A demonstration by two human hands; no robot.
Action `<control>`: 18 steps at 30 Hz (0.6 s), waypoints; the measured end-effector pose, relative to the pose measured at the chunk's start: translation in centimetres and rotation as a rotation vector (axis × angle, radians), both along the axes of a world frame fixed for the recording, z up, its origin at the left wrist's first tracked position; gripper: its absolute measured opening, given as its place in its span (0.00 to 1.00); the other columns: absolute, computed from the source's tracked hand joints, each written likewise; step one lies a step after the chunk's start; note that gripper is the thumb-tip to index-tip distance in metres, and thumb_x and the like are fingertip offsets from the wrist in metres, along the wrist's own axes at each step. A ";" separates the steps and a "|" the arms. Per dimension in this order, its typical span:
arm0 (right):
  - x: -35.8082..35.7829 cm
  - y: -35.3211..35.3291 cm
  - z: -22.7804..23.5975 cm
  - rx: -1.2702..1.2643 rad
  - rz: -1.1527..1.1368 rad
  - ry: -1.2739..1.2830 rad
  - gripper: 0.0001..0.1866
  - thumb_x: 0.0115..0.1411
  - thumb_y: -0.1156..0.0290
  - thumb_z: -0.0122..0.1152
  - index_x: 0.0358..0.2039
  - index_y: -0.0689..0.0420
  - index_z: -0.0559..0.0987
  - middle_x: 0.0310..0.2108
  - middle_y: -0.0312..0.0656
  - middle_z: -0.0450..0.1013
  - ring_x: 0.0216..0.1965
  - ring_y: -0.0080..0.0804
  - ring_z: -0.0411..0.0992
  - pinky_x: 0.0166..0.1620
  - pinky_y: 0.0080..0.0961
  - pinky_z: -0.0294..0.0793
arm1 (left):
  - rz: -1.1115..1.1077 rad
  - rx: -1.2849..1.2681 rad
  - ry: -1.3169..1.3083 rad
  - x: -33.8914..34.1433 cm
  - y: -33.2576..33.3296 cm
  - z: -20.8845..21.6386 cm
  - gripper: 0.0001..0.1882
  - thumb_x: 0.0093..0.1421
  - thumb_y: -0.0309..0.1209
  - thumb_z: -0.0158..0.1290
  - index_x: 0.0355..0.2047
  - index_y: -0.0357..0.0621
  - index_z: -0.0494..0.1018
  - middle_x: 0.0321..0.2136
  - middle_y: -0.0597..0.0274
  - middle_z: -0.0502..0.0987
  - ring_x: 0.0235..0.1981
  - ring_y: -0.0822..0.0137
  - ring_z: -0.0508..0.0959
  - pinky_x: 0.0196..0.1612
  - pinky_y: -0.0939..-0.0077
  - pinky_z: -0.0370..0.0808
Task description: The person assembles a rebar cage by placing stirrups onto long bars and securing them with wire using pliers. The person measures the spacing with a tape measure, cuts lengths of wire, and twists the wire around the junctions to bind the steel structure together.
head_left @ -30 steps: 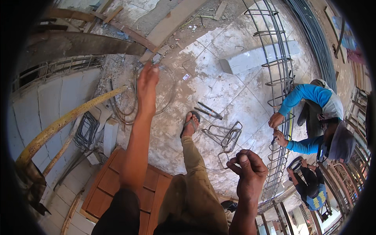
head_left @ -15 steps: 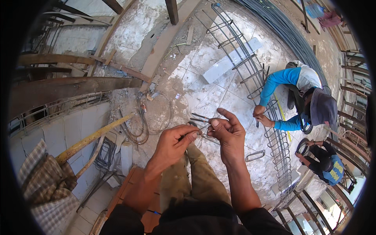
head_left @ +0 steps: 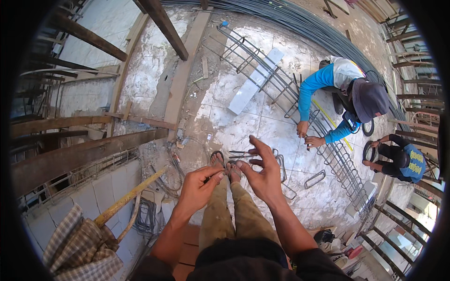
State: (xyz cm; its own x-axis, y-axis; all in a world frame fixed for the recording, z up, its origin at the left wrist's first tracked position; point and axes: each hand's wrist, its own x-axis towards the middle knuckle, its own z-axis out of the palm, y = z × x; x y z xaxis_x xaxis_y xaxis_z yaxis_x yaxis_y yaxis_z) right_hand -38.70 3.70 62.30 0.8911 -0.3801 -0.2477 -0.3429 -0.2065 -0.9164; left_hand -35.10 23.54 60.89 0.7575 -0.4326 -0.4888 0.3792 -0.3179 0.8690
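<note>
My left hand [head_left: 198, 186] is closed in a pinch in front of my shins; anything between its thumb and finger is too small to make out. Close beside it on the right, my right hand [head_left: 266, 181] has its index finger stretched up and its thumb pointing toward the left hand. A dark hand tool with two thin legs, like pincers [head_left: 240, 154], is held by the lower fingers of this hand, its legs sticking out to the left. The rest of the tool is hidden by the palm. Below are my sandalled feet [head_left: 217, 158].
A long rebar cage [head_left: 281, 100] crosses the tiled floor by a pale block [head_left: 255, 83]. A person in blue sleeves [head_left: 313, 86] works at it; another [head_left: 412, 161] crouches behind. Loose stirrups [head_left: 314, 179], a rebar bundle [head_left: 286, 18], a yellow pole [head_left: 129, 196] and checked cloth [head_left: 82, 243] surround me.
My view has shifted, bringing my feet into sight. Both hands sit lower and slightly left in the picture. A thin wire seen between them before no longer shows clearly.
</note>
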 end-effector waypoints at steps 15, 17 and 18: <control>-0.2 -1.7 4.9 0.063 0.739 0.134 0.12 0.63 0.67 0.60 0.41 0.59 0.85 0.33 0.51 0.81 0.35 0.50 0.80 0.40 0.42 0.76 | -0.428 0.214 -0.218 5.5 3.8 7.6 0.08 0.56 0.23 0.64 0.37 0.37 0.85 0.26 0.53 0.82 0.25 0.68 0.81 0.29 0.74 0.73; -1.1 -2.5 4.5 0.163 0.817 0.179 0.12 0.62 0.68 0.61 0.41 0.60 0.85 0.32 0.49 0.82 0.34 0.44 0.80 0.39 0.39 0.76 | -0.591 0.156 -0.168 5.9 3.0 8.5 0.09 0.56 0.22 0.64 0.38 0.37 0.85 0.26 0.53 0.83 0.26 0.69 0.81 0.30 0.75 0.73; -1.3 -2.7 4.3 0.298 0.980 0.203 0.12 0.61 0.69 0.62 0.41 0.60 0.86 0.30 0.47 0.82 0.33 0.38 0.81 0.38 0.35 0.76 | -0.676 0.153 -0.107 6.2 2.9 8.9 0.09 0.56 0.22 0.64 0.39 0.36 0.85 0.26 0.53 0.83 0.26 0.70 0.81 0.30 0.76 0.74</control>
State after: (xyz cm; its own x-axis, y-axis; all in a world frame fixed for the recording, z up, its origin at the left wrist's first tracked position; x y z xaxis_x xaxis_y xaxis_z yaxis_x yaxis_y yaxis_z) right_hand -39.96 0.96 66.61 0.7075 0.5879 -0.3922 -0.3005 -0.2521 -0.9199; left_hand -28.93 26.41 69.82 0.3940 -0.7579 -0.5199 -0.0300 -0.5760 0.8169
